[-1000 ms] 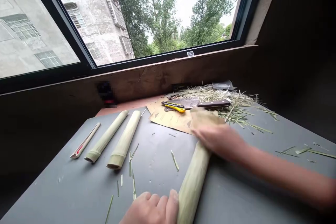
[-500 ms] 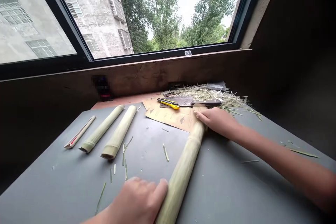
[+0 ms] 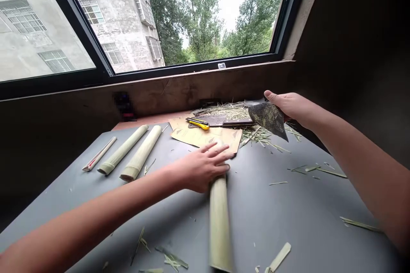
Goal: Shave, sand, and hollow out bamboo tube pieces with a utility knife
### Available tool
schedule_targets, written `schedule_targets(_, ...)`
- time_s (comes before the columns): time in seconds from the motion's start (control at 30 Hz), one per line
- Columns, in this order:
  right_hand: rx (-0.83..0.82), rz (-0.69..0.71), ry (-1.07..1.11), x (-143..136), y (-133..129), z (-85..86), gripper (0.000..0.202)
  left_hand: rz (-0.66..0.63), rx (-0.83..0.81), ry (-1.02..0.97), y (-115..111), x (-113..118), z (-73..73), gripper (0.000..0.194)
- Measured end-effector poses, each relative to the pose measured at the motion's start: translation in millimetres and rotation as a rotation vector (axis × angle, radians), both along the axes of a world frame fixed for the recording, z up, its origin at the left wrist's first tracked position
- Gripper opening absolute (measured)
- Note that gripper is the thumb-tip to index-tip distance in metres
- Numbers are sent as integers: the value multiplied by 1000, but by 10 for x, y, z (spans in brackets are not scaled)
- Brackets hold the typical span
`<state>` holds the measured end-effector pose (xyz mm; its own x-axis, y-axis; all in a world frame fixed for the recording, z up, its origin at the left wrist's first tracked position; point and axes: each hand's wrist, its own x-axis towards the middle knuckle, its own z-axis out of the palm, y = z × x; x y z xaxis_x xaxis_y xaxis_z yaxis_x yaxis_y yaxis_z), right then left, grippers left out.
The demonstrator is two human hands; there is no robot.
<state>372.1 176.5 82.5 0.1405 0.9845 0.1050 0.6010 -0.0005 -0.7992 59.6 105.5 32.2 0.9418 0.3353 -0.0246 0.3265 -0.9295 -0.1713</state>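
A long pale-green bamboo piece (image 3: 220, 226) lies lengthwise before me on the grey table. Across its far end rests my left hand (image 3: 203, 168), its fingers stretched and spread rather than wrapped round it. Up at the right, my right hand (image 3: 290, 106) pinches a bent piece of sandpaper (image 3: 269, 120), its dark, dusty, gritty face showing. The sandpaper is lifted clear of the bamboo, over the shavings. Beyond my left hand lie brown paper sheets (image 3: 192, 136) with a yellow utility knife (image 3: 198, 123) and a cleaver (image 3: 237, 122) at their far side.
Two bamboo pieces (image 3: 142, 155) (image 3: 123, 150) lie at the left beside a thinner split piece with a red mark (image 3: 100, 153). A heap of shavings (image 3: 233, 111) covers the back. Loose strips (image 3: 279, 257) are scattered on the table (image 3: 272, 213). A window frame (image 3: 192, 67) stands behind.
My right hand has lifted the sandpaper off the bamboo and moved right. My left hand went from the bamboo's near part to its far end, fingers spreading. The bamboo now lies straighter, with its near end visible.
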Motion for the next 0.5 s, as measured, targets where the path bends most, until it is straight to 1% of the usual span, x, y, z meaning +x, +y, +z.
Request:
schedule_targets(0.07, -8, -9, 38, 67, 16, 8, 57, 84, -20, -2, -61, 8, 81, 31)
schedule_targets(0.1, -5, -21, 52, 97, 24, 17, 55, 155, -28, -9, -96, -30, 125, 26)
schedule_targets(0.13, -2, -37, 62, 124, 33, 29, 53, 242, -36, -19, -131, -94, 170, 23)
schedule_targets(0.2, 9, -72, 74, 164, 54, 50, 51, 446, -45, -53, -193, -287, 260, 23)
schedule_targets(0.27, 22, -96, 75, 182, 72, 59, 53, 673, -44, -99, -229, -550, 346, 31)
schedule_targets(0.37, 48, -102, 50, 169, 76, 49, 60, 1030, -46, -146, -215, -1028, 451, 44)
schedule_targets(0.43, 67, -85, 13, 140, 64, 33, 65, 1265, -43, -158, -175, -1350, 479, 49)
schedule_targets(0.5, 125, -83, -53, 97, 49, 11, 65, 1437, -57, -165, -129, -1613, 455, 55)
